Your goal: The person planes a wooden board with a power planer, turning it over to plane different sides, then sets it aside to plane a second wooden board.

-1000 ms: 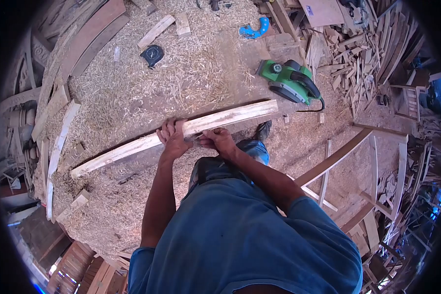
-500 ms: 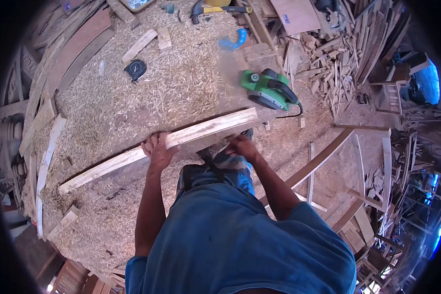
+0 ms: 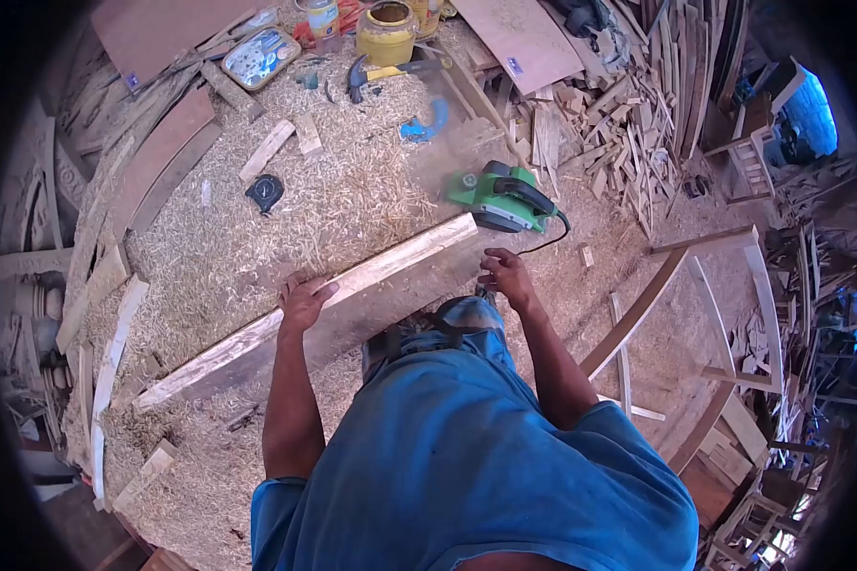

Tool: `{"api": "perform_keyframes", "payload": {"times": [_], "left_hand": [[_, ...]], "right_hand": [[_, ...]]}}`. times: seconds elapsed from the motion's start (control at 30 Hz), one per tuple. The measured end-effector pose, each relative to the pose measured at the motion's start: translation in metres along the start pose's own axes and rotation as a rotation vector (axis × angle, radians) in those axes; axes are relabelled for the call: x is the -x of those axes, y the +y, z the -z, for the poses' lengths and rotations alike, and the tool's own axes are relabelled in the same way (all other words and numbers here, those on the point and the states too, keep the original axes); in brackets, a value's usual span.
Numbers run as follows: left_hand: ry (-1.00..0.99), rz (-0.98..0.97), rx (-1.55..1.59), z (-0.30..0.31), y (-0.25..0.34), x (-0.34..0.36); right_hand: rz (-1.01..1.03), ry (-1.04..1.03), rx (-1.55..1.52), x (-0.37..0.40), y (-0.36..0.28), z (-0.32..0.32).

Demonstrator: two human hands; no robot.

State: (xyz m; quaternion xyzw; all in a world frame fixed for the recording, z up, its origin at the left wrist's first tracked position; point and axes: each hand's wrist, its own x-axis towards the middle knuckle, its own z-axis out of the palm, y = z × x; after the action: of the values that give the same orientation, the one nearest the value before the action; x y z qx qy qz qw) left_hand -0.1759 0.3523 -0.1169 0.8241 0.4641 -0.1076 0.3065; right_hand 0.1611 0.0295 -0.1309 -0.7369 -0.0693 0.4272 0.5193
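Note:
A long pale wooden board (image 3: pixel 390 262) lies slantwise over the shaving-covered work surface. Around its middle is my left hand (image 3: pixel 303 303), fingers over the far side and thumb towards me, gripping it. My right hand (image 3: pixel 508 276) is in the air near the board's right end, not touching it. Its fingers are curled together; whatever they may hold is too small to make out. Just beyond that end sits a green electric planer (image 3: pixel 507 198) with a black handle and cord.
A black tape measure (image 3: pixel 265 193), small wood blocks (image 3: pixel 268 150) and a claw hammer (image 3: pixel 400 72) lie farther back. Nearby are a blue curved piece (image 3: pixel 426 122), a yellow pot (image 3: pixel 387 36) and a paint-smeared tray (image 3: pixel 260 57). A curved wooden frame (image 3: pixel 643 309) stands at right, below offcuts (image 3: pixel 628 143).
My right hand has moved from near my waist out to the right and up, towards the planer. My left hand stays on the board. The view has shifted, showing more of the far side.

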Motion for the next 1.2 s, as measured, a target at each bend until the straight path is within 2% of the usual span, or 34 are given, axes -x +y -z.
{"api": "perform_keyframes", "payload": {"times": [0.07,0.13,0.2,0.23,0.27,0.3,0.33,0.37,0.47,0.5,0.57,0.63,0.67,0.7,0.8,0.9,0.93,1.03,1.1,1.13,1.17,1.2], "left_hand": [[0.058,-0.028,-0.035,-0.003,0.001,0.005],[0.236,-0.132,-0.033,-0.022,-0.006,0.006],[0.359,-0.199,-0.015,-0.035,-0.011,0.014],[0.394,-0.213,0.0,-0.037,-0.003,0.019],[0.431,-0.217,0.012,-0.039,0.003,0.025],[0.481,-0.254,0.005,-0.047,0.004,0.029],[0.546,-0.271,-0.013,-0.057,0.0,0.031],[0.555,-0.221,-0.085,-0.069,-0.004,0.039],[0.59,-0.119,-0.132,-0.104,-0.002,0.079],[0.593,-0.087,-0.132,-0.11,0.005,0.092],[0.601,-0.037,-0.049,-0.108,0.015,0.104],[0.612,0.035,-0.024,-0.114,0.029,0.096],[0.609,0.117,0.049,-0.118,0.034,0.089],[0.739,0.258,0.108,-0.12,0.044,0.08],[1.076,0.66,0.276,-0.132,0.082,0.045],[1.103,0.864,0.494,-0.126,0.108,0.011],[1.141,0.874,0.443,-0.126,0.11,0.004],[1.09,1.042,0.273,-0.133,0.1,-0.023],[1.248,0.957,0.187,-0.151,0.075,-0.036],[1.251,0.919,0.235,-0.15,0.076,-0.031],[1.296,0.855,0.069,-0.135,0.075,-0.019],[1.311,0.861,0.068,-0.124,0.073,-0.016]], "right_hand": [[0.115,0.039,0.005,-0.001,-0.009,-0.003],[0.272,0.105,0.068,-0.004,-0.022,0.002],[0.554,0.338,0.327,-0.008,-0.043,0.019],[0.617,0.477,0.377,-0.003,-0.061,0.022],[0.845,0.592,0.518,0.0,-0.084,0.03],[0.817,0.58,0.537,-0.008,-0.094,0.045],[0.907,0.601,0.747,0.0,-0.117,0.054],[0.756,0.59,0.885,0.009,-0.14,0.05],[0.602,-0.021,0.617,-0.051,-0.125,0.087],[0.702,0.042,0.826,-0.067,-0.116,0.099],[0.675,-0.034,0.904,-0.083,-0.121,0.108],[0.63,-0.243,0.601,-0.11,-0.115,0.117],[0.583,-0.291,0.66,-0.114,-0.126,0.118],[0.54,-0.341,0.719,-0.117,-0.132,0.116],[0.412,-0.483,0.596,-0.134,-0.134,0.111],[0.297,-0.589,0.472,-0.141,-0.138,0.104],[0.308,-0.62,0.49,-0.143,-0.139,0.104],[0.293,-0.698,0.536,-0.128,-0.158,0.101],[0.387,-0.715,0.566,-0.124,-0.167,0.094],[0.392,-0.68,0.629,-0.118,-0.17,0.095],[0.329,-0.708,0.599,-0.125,-0.165,0.098],[0.227,-0.704,0.525,-0.122,-0.161,0.1]]}}
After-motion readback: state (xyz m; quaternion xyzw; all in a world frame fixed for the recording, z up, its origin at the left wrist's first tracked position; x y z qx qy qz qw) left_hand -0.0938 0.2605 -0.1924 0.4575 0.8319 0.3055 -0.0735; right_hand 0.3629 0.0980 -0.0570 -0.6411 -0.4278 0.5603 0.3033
